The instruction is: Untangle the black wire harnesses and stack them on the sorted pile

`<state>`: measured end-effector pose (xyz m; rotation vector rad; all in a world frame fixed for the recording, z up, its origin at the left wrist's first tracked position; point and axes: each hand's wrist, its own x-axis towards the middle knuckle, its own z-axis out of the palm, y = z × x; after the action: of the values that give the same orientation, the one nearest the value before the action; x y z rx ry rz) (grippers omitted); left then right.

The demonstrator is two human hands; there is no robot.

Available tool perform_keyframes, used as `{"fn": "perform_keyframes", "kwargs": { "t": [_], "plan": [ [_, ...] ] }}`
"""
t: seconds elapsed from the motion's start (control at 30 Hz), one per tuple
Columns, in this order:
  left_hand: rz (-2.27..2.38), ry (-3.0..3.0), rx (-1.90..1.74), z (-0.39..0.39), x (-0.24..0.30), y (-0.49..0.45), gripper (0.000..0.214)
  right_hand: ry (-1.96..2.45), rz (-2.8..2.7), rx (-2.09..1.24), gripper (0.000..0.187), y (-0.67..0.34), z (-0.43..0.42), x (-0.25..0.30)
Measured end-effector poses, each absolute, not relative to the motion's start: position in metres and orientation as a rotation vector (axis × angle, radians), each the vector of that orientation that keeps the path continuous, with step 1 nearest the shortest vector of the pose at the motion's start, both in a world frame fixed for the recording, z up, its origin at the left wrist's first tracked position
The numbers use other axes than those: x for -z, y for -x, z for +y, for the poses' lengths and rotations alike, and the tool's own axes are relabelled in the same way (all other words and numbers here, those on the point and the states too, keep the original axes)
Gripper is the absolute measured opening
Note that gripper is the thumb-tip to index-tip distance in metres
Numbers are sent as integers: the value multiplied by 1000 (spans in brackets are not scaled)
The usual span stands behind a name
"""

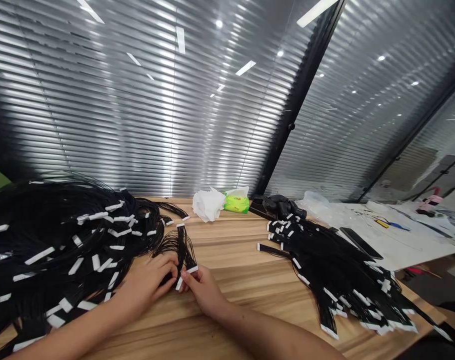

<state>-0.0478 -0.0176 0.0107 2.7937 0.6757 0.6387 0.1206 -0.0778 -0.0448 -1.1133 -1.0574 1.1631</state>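
Near the front middle of the wooden table, both my hands meet at a black wire harness (pixel 181 247) with white connector ends. My right hand (pixel 204 289) pinches a white connector (pixel 192 269) between thumb and fingers. A second white strip (pixel 179 284) shows just below, by the same fingertips. My left hand (pixel 156 274) is curled around the black wires from the left, its fingertips partly hidden among them. The harness's far end, with another white connector (pixel 180 225), lies pointing away from me. Close to my left forearm spreads a large tangled pile of similar black harnesses (pixel 73 200).
On the right lies a second, more aligned heap of harnesses (pixel 317 255). White crumpled tissue (pixel 208 204) and a green tissue pack (pixel 237 202) are at the back, near the blinds. A dark phone-like slab (pixel 360 243) sits beside the right heap, on a white table (pixel 403 250).
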Motion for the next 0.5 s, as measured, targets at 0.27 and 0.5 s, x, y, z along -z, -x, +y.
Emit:
{"fn": "perform_keyframes", "kwargs": {
  "t": [0.27,0.5],
  "plan": [
    [634,-2714,-463,-13,-18,49,11,1077,-1093,-1151,49,-119,-77,41],
    [607,-2814,-459,-4,-36,47,21,1056,-1030,-1162,52,-121,-68,43]
  ]
}}
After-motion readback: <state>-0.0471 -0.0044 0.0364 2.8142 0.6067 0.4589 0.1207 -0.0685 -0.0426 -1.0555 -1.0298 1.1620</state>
